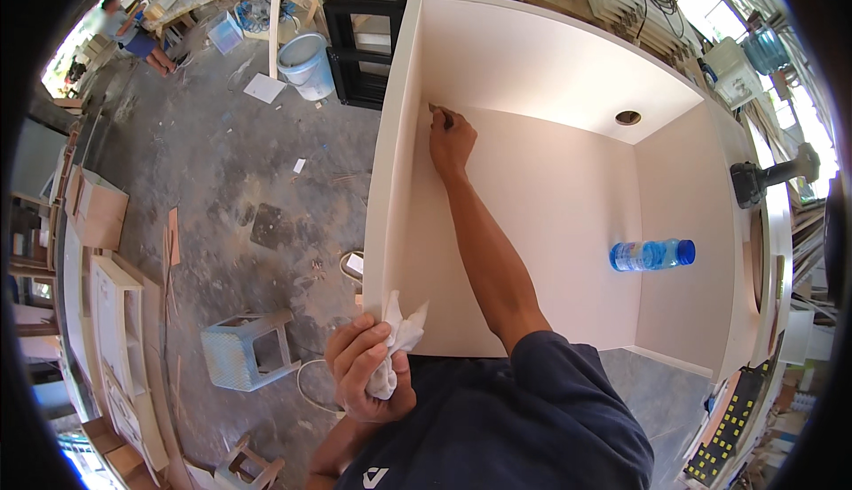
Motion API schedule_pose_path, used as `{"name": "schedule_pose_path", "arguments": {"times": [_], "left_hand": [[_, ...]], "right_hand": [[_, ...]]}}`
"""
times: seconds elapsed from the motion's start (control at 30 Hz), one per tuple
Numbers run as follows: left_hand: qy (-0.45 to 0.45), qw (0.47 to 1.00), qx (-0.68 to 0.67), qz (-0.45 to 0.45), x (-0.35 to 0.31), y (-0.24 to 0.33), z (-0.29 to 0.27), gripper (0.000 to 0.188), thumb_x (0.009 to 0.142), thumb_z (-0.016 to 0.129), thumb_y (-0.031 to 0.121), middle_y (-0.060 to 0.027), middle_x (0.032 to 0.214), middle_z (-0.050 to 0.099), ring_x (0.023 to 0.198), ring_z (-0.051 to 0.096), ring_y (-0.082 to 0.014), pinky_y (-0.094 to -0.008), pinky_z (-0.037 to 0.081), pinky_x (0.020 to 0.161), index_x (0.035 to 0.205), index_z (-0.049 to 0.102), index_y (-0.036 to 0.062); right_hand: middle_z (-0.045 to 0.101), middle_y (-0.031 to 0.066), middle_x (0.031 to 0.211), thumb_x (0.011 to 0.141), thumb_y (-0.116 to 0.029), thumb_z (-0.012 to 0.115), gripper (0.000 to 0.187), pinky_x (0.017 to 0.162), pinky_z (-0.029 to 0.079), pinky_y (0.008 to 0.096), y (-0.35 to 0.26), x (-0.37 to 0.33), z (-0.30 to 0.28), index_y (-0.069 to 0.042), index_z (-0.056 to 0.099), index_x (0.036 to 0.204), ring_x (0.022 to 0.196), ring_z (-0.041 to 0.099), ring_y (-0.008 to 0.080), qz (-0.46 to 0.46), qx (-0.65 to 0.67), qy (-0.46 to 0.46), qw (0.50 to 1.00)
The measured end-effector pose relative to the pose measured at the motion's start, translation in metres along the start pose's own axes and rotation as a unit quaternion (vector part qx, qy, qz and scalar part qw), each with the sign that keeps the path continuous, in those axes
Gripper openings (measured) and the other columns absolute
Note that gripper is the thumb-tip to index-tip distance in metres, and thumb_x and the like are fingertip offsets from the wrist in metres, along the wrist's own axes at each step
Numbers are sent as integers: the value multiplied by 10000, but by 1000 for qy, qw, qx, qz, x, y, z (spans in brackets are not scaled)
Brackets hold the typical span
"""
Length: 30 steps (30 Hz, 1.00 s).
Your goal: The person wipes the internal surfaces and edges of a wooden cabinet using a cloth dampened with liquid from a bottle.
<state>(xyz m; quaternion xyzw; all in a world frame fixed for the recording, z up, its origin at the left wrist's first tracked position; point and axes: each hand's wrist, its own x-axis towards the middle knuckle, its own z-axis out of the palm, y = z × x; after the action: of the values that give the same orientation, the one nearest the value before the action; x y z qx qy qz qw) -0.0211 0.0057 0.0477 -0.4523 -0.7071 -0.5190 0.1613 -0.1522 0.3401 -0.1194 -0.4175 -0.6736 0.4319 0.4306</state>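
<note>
Through the head view, the only one I have, I watch a large white box (568, 201) fill the picture from 12 round to 5 o'clock, its inside facing me. The right hand (455, 141) reaches in at 12 o'clock, at the corner where the left wall, the upper wall and the back panel meet; its fingers are curled, but I cannot tell whether they pinch something small. The left hand (366, 375), at 7 o'clock, is clamped on a crumpled white cloth (406, 335), just beside the near left rim. A blue bottle (652, 255) is inside the box at 3 o'clock, cap toward 3, well apart from both hands; a round hole (627, 118) shows at 2. At 3, along the right side, I see a power drill (753, 183). I judge the step in hand to be close work at that corner; the next move probably calls for light, steady fingertip control there, with the cloth within easy reach.
</note>
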Motion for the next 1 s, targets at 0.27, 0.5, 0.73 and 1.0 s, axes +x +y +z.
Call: {"name": "schedule_pose_path", "arguments": {"times": [0.27, 0.5, 0.73, 1.0], "left_hand": [[-14, 1000, -9, 2, 1, 0, -2, 298, 980, 609, 147, -173, 1126, 610, 1089, 587, -360, -488, 470, 983, 1211, 474, 15], [-27, 1000, 9, 2, -4, -3, -6, 272, 999, 582, 177, -164, 1130, 568, 1129, 547, -360, -514, 439, 1009, 1195, 470, 26], [-27, 999, 22, 8, -1, -3, -7, 293, 943, 610, 108, -148, 1159, 600, 1169, 546, -351, -473, 456, 1013, 1199, 480, 48], [-31, 999, 18, 4, 2, -2, -9, 293, 937, 623, 83, -150, 1162, 601, 1165, 552, -348, -473, 456, 1018, 1191, 481, 51]], "right_hand": [[744, 158, 979, 938, -255, 600, 265, 801, 546, 438, -13, 0, 11, -95, 773, 1058, 876, 705, 370, -20, -60, 13, 998], [724, 175, 1025, 951, -217, 596, 270, 817, 538, 460, -12, -5, 16, -46, 754, 1089, 896, 689, 382, -34, -51, -4, 998], [717, 177, 1041, 938, -175, 596, 262, 843, 529, 467, -14, 1, 17, -38, 745, 1104, 929, 674, 390, -25, -70, -38, 997], [717, 200, 1000, 942, -165, 573, 266, 858, 526, 484, -15, 0, 19, -21, 739, 1092, 968, 655, 391, -81, -102, -24, 991]]}}
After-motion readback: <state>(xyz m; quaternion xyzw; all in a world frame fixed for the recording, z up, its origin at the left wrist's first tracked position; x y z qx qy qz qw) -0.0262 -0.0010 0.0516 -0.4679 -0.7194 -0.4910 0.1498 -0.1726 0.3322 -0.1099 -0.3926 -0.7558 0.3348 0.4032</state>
